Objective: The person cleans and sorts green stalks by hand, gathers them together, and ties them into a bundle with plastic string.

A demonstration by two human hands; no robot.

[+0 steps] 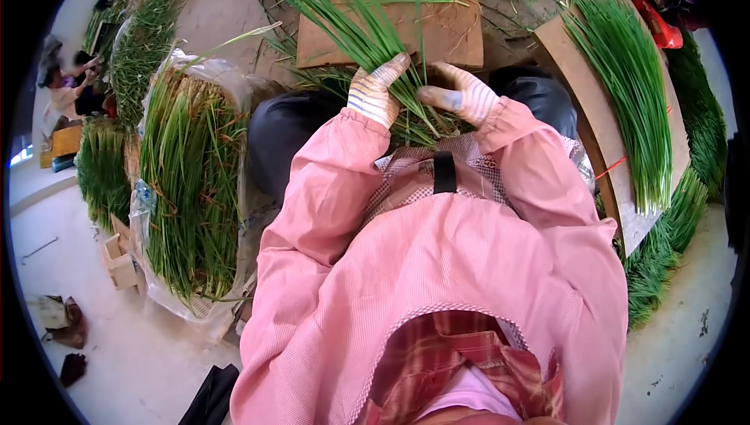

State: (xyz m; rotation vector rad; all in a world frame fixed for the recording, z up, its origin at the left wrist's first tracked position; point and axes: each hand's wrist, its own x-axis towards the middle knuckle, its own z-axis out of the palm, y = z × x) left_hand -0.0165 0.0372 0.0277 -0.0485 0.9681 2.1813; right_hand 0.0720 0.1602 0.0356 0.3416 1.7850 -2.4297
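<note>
Long, slender green stalks (pixel 355 23) are held in the closed, striped-gloved left hand (pixel 379 85), extending over a flat brown board (pixel 461 30). The striped-gloved right hand (pixel 439 85) is beside their lower ends, forefinger and thumb spread. Both hands are above the lap.

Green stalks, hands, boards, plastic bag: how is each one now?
Green stalks: bunched, held up
Left hand: gloved, closed around the stalks
Right hand: gloved, thumb and finger parted
Front board: loose stalks across it
Right board: long pile on top
Plastic bag: open, stuffed with stalks
</note>
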